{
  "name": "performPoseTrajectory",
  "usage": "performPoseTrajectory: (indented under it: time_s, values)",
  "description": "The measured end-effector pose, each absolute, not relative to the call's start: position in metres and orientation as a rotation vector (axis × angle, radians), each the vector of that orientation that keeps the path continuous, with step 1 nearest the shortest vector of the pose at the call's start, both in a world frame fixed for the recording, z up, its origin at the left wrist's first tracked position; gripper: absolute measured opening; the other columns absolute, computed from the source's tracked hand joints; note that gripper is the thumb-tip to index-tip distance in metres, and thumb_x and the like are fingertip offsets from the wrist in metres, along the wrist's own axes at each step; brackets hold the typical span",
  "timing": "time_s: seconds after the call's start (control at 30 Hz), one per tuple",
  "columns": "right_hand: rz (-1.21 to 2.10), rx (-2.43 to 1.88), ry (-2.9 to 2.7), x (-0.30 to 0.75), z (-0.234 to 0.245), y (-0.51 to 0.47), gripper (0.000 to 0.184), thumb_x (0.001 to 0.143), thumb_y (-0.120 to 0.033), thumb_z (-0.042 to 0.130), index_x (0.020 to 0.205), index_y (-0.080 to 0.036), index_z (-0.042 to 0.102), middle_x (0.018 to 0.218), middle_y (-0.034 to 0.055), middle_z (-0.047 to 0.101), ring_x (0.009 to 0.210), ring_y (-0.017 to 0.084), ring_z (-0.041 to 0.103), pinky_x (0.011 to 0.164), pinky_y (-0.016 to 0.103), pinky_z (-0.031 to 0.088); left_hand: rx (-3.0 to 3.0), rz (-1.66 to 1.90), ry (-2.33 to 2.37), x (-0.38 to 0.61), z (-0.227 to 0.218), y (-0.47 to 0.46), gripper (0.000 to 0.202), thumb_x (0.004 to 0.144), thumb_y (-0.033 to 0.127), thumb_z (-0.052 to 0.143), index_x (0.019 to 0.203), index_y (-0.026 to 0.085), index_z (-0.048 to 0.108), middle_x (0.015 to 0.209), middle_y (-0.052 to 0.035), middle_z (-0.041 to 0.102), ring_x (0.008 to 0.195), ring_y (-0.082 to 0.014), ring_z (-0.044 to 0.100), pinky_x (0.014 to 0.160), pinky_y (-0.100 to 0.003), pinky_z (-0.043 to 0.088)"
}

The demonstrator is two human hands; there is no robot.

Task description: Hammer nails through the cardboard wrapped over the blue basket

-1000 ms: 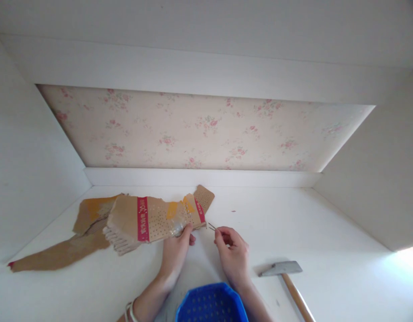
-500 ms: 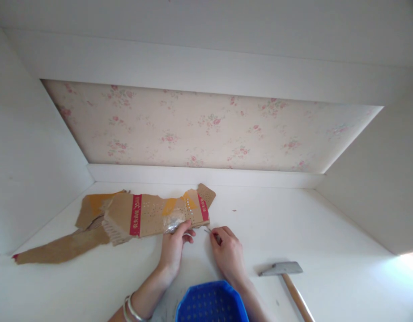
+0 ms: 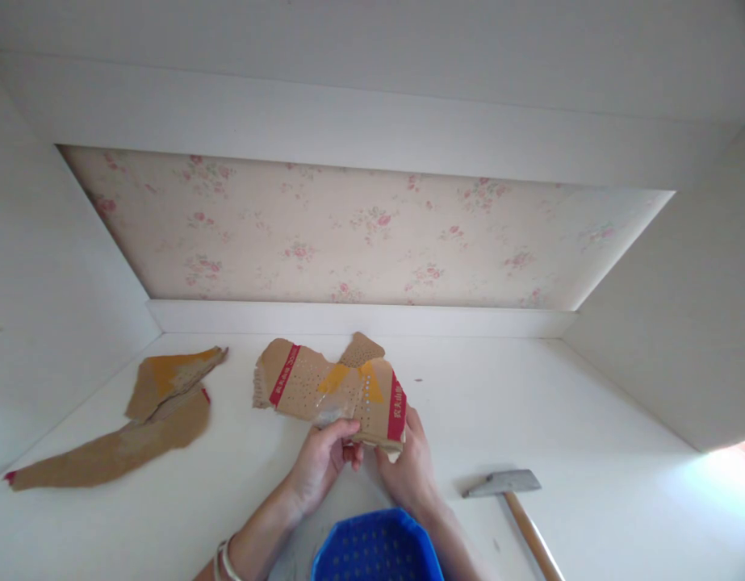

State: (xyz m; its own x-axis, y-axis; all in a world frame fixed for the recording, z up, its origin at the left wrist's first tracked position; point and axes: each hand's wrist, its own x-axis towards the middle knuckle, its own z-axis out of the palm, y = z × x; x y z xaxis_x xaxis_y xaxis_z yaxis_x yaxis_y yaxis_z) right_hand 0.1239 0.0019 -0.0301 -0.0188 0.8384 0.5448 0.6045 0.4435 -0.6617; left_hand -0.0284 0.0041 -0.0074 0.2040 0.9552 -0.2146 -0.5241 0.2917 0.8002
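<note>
A torn piece of brown cardboard (image 3: pixel 305 381) with red printed bands, yellow tape and many punched holes is tilted up off the white surface. My left hand (image 3: pixel 327 456) pinches its lower edge, thumb on top near a strip of clear tape. My right hand (image 3: pixel 408 464) grips the right end from behind, its fingers mostly hidden by the cardboard. Whether a small object is also in the right fingers cannot be seen. Behind it lies a smaller holed cardboard scrap (image 3: pixel 361 349). A blue plastic basket (image 3: pixel 429 557) with a perforated bottom stands between my forearms.
A hammer (image 3: pixel 506 482) with a wooden handle lies at the right. More torn cardboard (image 3: pixel 115 452) lies at the left on the white surface (image 3: pixel 590 420). White panels enclose it on the sides, and floral wallpaper (image 3: pixel 372 242) shows at the back.
The perforated cardboard has been lifted and shifted right, away from the left scraps. My right hand moved from beside it, pinching a thin small object, to behind its right end.
</note>
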Motion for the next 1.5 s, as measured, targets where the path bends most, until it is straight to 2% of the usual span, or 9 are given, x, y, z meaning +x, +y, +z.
performPoseTrajectory:
  time_s: [0.2, 0.33, 0.43, 0.53, 0.67, 0.83, 1.03, 1.23, 1.5]
  values:
    - [0.232, -1.185, -1.744, 0.125, -0.031, -0.001, 0.055, 0.065, -0.005, 0.054, 0.115, -0.027, 0.065, 0.119, 0.0078, 0.071, 0.113, 0.029, 0.063, 0.091, 0.043, 0.056, 0.724, 1.096, 0.806, -0.026, -0.012, 0.002, 0.026, 0.066, 0.034, 0.079, 0.073, 0.011, 0.07, 0.065, -0.0038, 0.066, 0.052, -0.0122, 0.054, 0.047, -0.024, 0.042]
    - [0.175, -1.252, -1.743, 0.123, -0.03, -0.001, 0.045, 0.075, -0.009, 0.053, 0.115, -0.026, 0.065, 0.111, 0.0088, 0.073, 0.105, 0.027, 0.066, 0.082, 0.04, 0.058, 0.77, 1.097, 0.816, -0.026, -0.014, 0.0, 0.026, 0.068, 0.035, 0.08, 0.071, 0.012, 0.069, 0.064, -0.0028, 0.065, 0.052, -0.012, 0.055, 0.048, -0.024, 0.042]
    - [0.096, -1.301, -1.767, 0.121, -0.03, -0.002, 0.03, 0.081, -0.012, 0.051, 0.103, -0.021, 0.069, 0.096, 0.011, 0.075, 0.092, 0.029, 0.068, 0.077, 0.042, 0.056, 0.796, 1.096, 0.817, -0.026, -0.015, -0.001, 0.028, 0.07, 0.037, 0.081, 0.075, 0.012, 0.069, 0.064, -0.0024, 0.065, 0.052, -0.0121, 0.055, 0.049, -0.024, 0.043]
    - [0.014, -1.319, -1.812, 0.12, -0.03, -0.003, 0.024, 0.082, -0.011, 0.049, 0.085, -0.021, 0.071, 0.083, 0.0105, 0.075, 0.081, 0.029, 0.067, 0.074, 0.043, 0.053, 0.802, 1.123, 0.809, -0.024, -0.013, -0.001, 0.033, 0.073, 0.042, 0.081, 0.081, 0.012, 0.069, 0.069, -0.0023, 0.065, 0.051, -0.0111, 0.053, 0.048, -0.024, 0.043]
    - [-0.057, -1.32, -1.832, 0.12, -0.03, -0.003, 0.023, 0.084, -0.011, 0.049, 0.083, -0.021, 0.07, 0.08, 0.0096, 0.075, 0.077, 0.027, 0.065, 0.071, 0.038, 0.051, 0.775, 1.16, 0.839, -0.021, -0.012, 0.002, 0.042, 0.075, 0.052, 0.077, 0.088, 0.013, 0.067, 0.068, -0.0017, 0.065, 0.047, -0.0101, 0.051, 0.044, -0.023, 0.041]
    - [-0.093, -1.329, -1.814, 0.12, -0.03, -0.003, 0.024, 0.078, -0.009, 0.052, 0.088, -0.021, 0.07, 0.085, 0.0095, 0.075, 0.08, 0.026, 0.066, 0.073, 0.035, 0.05, 0.797, 1.148, 0.893, -0.019, -0.016, 0.004, 0.037, 0.072, 0.046, 0.08, 0.077, 0.012, 0.068, 0.06, -0.0018, 0.064, 0.046, -0.0112, 0.053, 0.042, -0.022, 0.041]
    - [-0.091, -1.332, -1.819, 0.12, -0.028, -0.004, 0.024, 0.074, -0.006, 0.051, 0.067, -0.024, 0.066, 0.07, 0.0053, 0.073, 0.07, 0.023, 0.065, 0.069, 0.033, 0.047, 0.827, 1.136, 0.959, -0.016, -0.012, 0.001, 0.036, 0.072, 0.047, 0.078, 0.069, 0.013, 0.067, 0.053, -0.0014, 0.062, 0.042, -0.011, 0.051, 0.042, -0.022, 0.04]
    - [-0.086, -1.291, -1.795, 0.123, -0.028, -0.005, 0.02, 0.081, -0.013, 0.053, 0.077, -0.022, 0.069, 0.075, 0.0073, 0.074, 0.073, 0.024, 0.065, 0.07, 0.034, 0.05, 0.851, 1.11, 1.036, -0.016, -0.003, -0.003, 0.04, 0.071, 0.049, 0.077, 0.058, 0.014, 0.064, 0.047, -0.0011, 0.06, 0.039, -0.0107, 0.051, 0.042, -0.023, 0.038]
    - [-0.054, -1.197, -1.758, 0.129, -0.035, -0.005, 0.017, 0.071, -0.013, 0.056, 0.077, -0.024, 0.068, 0.08, 0.006, 0.074, 0.078, 0.025, 0.066, 0.072, 0.038, 0.052, 0.848, 1.091, 1.044, -0.016, -0.005, -0.003, 0.043, 0.068, 0.053, 0.079, 0.06, 0.014, 0.064, 0.046, -0.0008, 0.06, 0.039, -0.0112, 0.051, 0.043, -0.023, 0.04]
